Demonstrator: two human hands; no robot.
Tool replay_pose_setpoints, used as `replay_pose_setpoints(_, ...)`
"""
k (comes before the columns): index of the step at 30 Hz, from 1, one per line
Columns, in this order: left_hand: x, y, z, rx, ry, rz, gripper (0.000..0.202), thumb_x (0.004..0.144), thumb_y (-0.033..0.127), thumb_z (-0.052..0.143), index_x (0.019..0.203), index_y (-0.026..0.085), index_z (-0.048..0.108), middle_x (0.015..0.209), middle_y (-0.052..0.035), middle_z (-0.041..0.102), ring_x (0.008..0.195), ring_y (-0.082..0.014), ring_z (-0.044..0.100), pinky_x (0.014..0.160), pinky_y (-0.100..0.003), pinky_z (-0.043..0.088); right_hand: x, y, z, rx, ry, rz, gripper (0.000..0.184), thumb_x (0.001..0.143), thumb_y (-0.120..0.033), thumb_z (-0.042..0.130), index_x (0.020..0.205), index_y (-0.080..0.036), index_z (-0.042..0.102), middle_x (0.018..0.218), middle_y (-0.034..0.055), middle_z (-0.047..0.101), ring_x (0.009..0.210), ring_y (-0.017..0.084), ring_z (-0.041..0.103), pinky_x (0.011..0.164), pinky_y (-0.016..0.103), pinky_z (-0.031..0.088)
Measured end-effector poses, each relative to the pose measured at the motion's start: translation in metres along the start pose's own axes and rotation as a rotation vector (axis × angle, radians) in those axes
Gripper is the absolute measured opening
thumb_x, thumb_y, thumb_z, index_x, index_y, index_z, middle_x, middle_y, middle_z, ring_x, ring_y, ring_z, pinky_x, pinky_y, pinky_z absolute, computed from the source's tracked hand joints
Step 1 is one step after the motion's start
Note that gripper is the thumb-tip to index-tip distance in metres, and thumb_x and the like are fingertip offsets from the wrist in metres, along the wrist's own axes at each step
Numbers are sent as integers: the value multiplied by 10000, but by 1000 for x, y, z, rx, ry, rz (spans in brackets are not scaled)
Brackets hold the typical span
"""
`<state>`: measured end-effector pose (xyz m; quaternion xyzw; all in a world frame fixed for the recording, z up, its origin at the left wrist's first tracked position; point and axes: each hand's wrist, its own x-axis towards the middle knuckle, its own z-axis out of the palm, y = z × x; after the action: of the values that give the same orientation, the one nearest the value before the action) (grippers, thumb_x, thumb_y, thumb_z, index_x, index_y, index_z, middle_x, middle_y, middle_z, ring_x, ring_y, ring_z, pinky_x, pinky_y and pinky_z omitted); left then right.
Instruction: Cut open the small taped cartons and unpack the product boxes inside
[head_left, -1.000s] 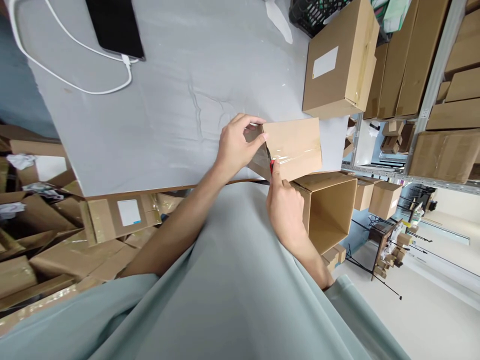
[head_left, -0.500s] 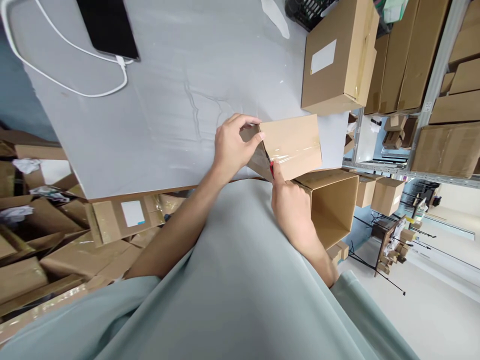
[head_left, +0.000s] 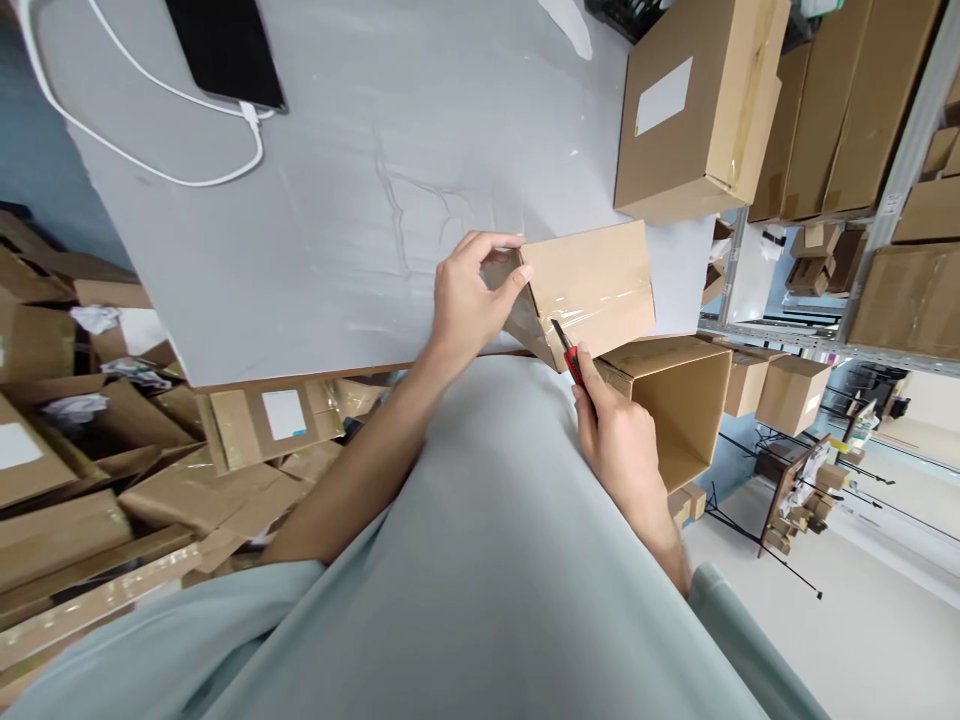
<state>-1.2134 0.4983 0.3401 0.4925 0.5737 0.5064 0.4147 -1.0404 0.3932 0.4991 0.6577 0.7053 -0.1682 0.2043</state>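
In the head view, a small box (head_left: 600, 275) sits at the near edge of the grey surface (head_left: 337, 200), tipped up, with its taped face towards the person. The left hand (head_left: 469, 300) grasps the box's left end, fingers over the top and thumb on the near face. The right hand (head_left: 619, 440) is clenched around a red cutter (head_left: 571, 358), whose blade tip meets the box's lower taped edge.

The box looks light, since one hand steadies it. Its cardboard is probably stiff at the corners and bends more on the faces, and the glossy tape is likely slippery. The corners and the bare end, away from the blade's line, seem the safest places to hold.

Just beside the box and below the surface's edge stands an open carton (head_left: 675, 400). A large box (head_left: 697, 110) rests further back, with a phone (head_left: 225, 50) and its white cable (head_left: 150, 170) at the far left. Flattened cartons (head_left: 112, 470) lie on the floor.
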Motion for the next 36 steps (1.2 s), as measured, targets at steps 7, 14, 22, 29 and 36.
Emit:
replay_pose_setpoints(7,-1,0,1,7,7,-13,253,987,433,767,1200,301,737,1271,-44,790,1150,-258,766,1088,-425,616,3,7,13,84,24,-47,615,1175,-249,427,1786,-319,402,1035,69,824,767,209,729,689,260,494)
replay_pose_setpoints(14,-1,2,1,16,4,-16,235,982,423,779,1181,306,739,1262,-39,789,1124,-255,776,1070,-435,629,8,2,15,14,-12,-39,657,1168,-216,396,1813,-316,323,1076,87,813,784,216,724,690,267,514)
replay_pose_setpoints(22,-3,5,4,42,32,-4,239,993,455,768,1185,317,736,1244,-32,788,1124,-266,780,1086,-445,621,22,-7,1,-22,-143,-12,674,1175,-227,371,1830,-334,254,1035,73,811,834,228,756,789,300,574)
replay_pose_setpoints(29,-10,8,12,41,57,-26,263,1018,527,742,1192,329,732,1269,-40,788,1147,-268,776,1100,-443,619,5,-11,9,-66,-156,32,684,1145,-194,439,1814,-293,331,932,79,798,737,235,733,706,309,573)
replay_pose_setpoints(36,-8,9,7,96,49,-38,334,1024,583,704,1235,326,737,1275,-50,788,1159,-271,768,1079,-435,623,-5,8,9,79,-41,-50,640,1157,-230,440,1789,-319,393,992,64,814,747,220,747,701,288,562)
